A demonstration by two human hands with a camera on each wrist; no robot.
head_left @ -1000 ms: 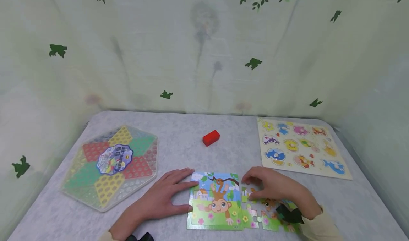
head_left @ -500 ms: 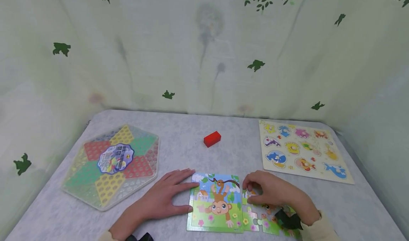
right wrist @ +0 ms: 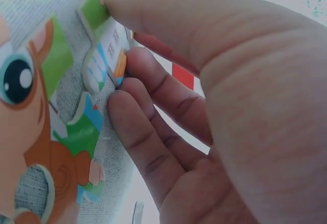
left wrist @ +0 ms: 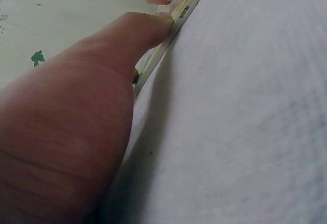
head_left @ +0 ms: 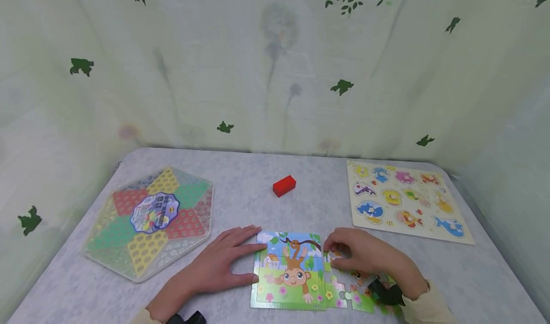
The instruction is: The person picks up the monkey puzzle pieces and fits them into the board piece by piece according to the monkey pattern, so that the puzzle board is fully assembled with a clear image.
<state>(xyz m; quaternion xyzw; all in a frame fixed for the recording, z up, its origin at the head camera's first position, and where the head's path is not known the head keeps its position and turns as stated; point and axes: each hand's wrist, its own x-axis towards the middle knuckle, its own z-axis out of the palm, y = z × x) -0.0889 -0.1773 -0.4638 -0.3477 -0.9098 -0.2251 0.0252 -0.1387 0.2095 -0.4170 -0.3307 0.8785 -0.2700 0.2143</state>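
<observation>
As left hand (head_left: 215, 266) splays: touches monkey board (head_left: 295, 280), 9 o'clock.
Right hand (head_left: 370, 251): pinches house piece (right wrist: 110, 43), 3 o'clock.
Change: scant; handling seems paused.

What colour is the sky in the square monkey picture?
Blue; the square monkey picture shows best in the head view.

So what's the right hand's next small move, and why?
Probably ease the house piece toward the monkey-face piece: the right hand pinches the house piece, and the right wrist view shows bare cloth between the two.
</observation>
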